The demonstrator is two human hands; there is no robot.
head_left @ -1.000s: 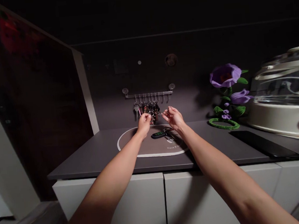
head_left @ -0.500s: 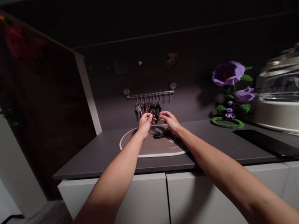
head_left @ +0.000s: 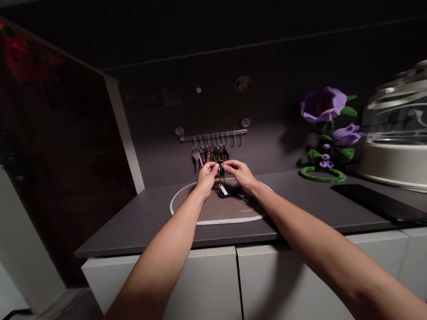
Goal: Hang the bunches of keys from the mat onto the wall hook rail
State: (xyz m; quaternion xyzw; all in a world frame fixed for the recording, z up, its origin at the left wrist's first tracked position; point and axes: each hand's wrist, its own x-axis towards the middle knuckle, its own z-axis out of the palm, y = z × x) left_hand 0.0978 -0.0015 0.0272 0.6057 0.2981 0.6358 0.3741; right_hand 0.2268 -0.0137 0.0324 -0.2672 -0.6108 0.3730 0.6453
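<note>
My left hand [head_left: 208, 176] pinches a key ring [head_left: 220, 163] above an oval mat [head_left: 210, 210]. From the other side, the fingertips of my right hand [head_left: 239, 172] are closed on the same ring. Small dark keys and a white tag [head_left: 223, 189] hang below it. Behind my hands, several bunches of keys [head_left: 211, 153] hang from hooks on a clear rail [head_left: 213, 135] fixed to the wall. Dark items [head_left: 239, 191] lie on the mat, partly hidden by my right hand.
On the right of the dark counter [head_left: 130, 230] are purple craft flowers [head_left: 323, 104] with a green ring base, a flat black object [head_left: 383, 204] and a cream appliance [head_left: 402, 160] with a clear upper part. A dark door [head_left: 69, 166] is at the left.
My right hand has moved left to the ring, and its fingertips have closed on it. The white tag now hangs in clear sight. The view has shifted slightly.
</note>
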